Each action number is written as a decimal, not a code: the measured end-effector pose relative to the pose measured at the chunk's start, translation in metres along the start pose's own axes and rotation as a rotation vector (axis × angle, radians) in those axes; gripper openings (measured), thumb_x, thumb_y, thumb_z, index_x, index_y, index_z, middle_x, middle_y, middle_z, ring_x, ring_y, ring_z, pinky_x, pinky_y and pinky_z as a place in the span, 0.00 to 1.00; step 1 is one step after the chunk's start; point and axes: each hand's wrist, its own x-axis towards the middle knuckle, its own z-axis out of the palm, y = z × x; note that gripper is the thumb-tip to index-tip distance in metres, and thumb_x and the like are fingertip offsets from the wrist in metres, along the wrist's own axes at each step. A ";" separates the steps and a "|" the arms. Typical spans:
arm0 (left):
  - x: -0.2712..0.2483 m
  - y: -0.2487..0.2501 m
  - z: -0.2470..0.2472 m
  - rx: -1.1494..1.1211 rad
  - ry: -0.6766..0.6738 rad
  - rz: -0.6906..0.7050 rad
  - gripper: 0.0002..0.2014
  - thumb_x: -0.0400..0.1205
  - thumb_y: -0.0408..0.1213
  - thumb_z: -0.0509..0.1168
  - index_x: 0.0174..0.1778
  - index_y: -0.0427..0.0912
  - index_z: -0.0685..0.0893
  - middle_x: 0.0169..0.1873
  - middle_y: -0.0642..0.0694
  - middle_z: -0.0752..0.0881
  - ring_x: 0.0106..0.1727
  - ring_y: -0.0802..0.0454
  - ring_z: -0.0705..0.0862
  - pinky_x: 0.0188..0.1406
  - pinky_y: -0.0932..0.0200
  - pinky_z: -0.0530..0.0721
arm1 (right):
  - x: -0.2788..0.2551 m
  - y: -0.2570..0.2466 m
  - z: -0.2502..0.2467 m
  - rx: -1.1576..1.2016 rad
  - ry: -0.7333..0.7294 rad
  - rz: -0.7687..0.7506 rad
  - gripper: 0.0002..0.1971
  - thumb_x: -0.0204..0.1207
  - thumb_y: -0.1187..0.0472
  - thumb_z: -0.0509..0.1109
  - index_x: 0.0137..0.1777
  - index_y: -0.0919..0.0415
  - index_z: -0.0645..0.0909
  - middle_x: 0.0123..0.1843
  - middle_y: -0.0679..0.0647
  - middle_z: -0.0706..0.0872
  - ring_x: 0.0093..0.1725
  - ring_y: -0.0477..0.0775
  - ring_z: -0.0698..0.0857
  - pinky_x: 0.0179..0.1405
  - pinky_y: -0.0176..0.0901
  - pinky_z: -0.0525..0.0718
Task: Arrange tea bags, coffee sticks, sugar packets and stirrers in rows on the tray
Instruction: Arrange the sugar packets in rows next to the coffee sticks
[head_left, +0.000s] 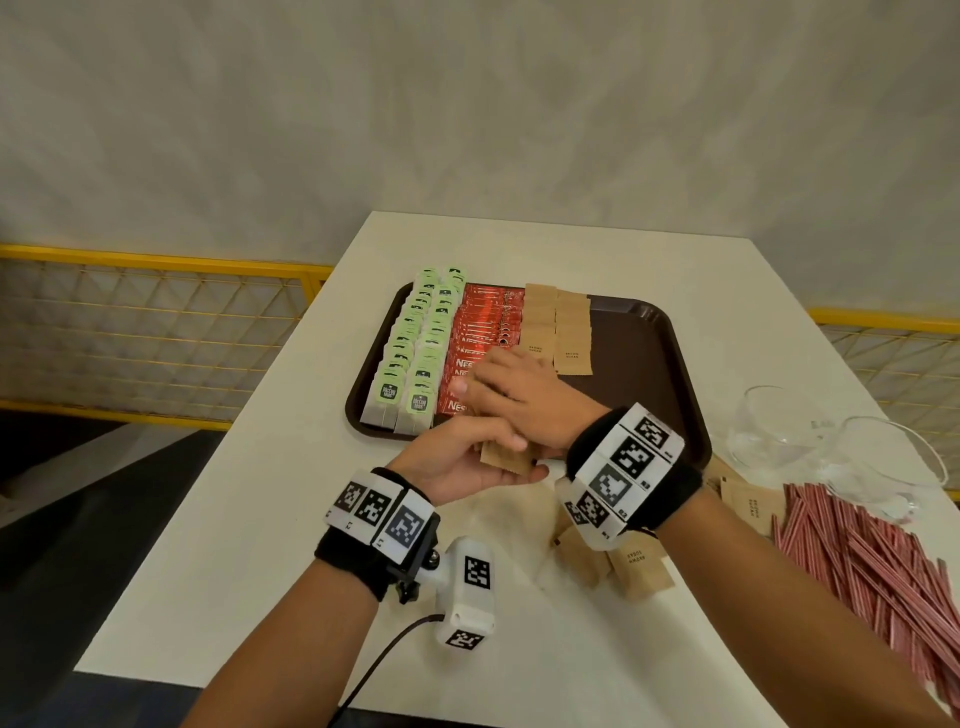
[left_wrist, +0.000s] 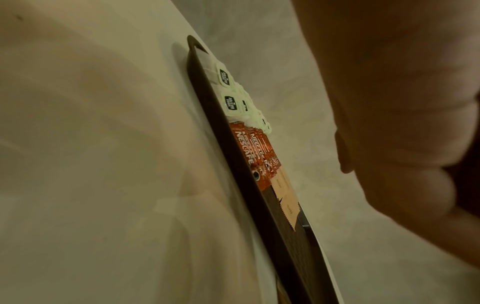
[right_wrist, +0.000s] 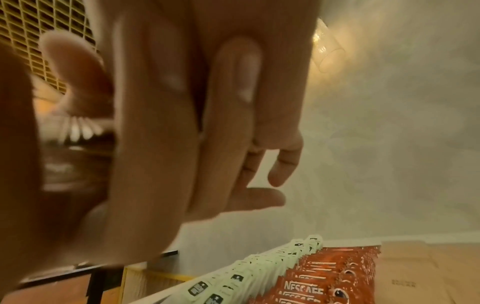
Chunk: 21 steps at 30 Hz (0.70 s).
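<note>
Currently, progress reads as well past half. On the dark brown plastic tray (head_left: 644, 364), near the far left corner of the white worktop (head_left: 260, 545), two rows of green-tagged tea bags (head_left: 415, 353) fill the tray's left edge. Red foil coffee sticks (head_left: 480, 327) lie in a block just beside them. Two rows of tan paper sugar packets (head_left: 556, 327) come next; they run from the far edge and stop short of the near edge. The right part of the tray is bare.

Left to do, by my judgement: finish the sugar rows, then lay out all the stirrers. Loose tan sugar packets (head_left: 639, 566) lie on the worktop near the front, partly under the right wrist. The red-and-white striped stirrers (head_left: 872, 561) lie in a heap at the right edge, none on the tray. Two clear glass bowls (head_left: 831, 447) stand just beyond that heap.

Left hand (head_left: 467, 457): palm turned up at the tray's near edge, thumb and fingers curled round a small stack of tan packets (head_left: 506, 457). The left wrist view shows only the tray edge-on and does not show this grip.

Right hand (head_left: 514, 400): over the near ends of the coffee sticks and the first sugar row, directly above the left hand's stack. In the right wrist view its fingers (right_wrist: 155, 123) are straight and close together, thumb apart, holding nothing visible.
</note>
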 end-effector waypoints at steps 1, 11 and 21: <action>0.000 -0.001 0.000 -0.010 0.015 -0.009 0.18 0.69 0.20 0.59 0.49 0.39 0.85 0.41 0.38 0.88 0.43 0.47 0.88 0.44 0.54 0.86 | -0.002 -0.002 -0.001 0.037 -0.022 0.043 0.29 0.82 0.41 0.43 0.61 0.56 0.81 0.54 0.50 0.75 0.58 0.51 0.69 0.72 0.55 0.61; 0.001 0.005 -0.004 -0.092 0.227 0.099 0.16 0.75 0.38 0.64 0.58 0.41 0.81 0.53 0.38 0.88 0.52 0.45 0.89 0.53 0.38 0.85 | -0.010 0.024 0.000 0.310 0.053 -0.026 0.37 0.66 0.54 0.80 0.74 0.56 0.69 0.68 0.54 0.74 0.69 0.50 0.70 0.72 0.44 0.68; -0.002 0.008 -0.016 -0.231 0.269 0.203 0.22 0.74 0.28 0.63 0.66 0.39 0.77 0.60 0.33 0.84 0.60 0.36 0.84 0.54 0.32 0.83 | -0.021 0.028 -0.001 0.934 0.112 0.102 0.35 0.72 0.75 0.71 0.75 0.53 0.64 0.66 0.50 0.76 0.63 0.48 0.80 0.60 0.47 0.84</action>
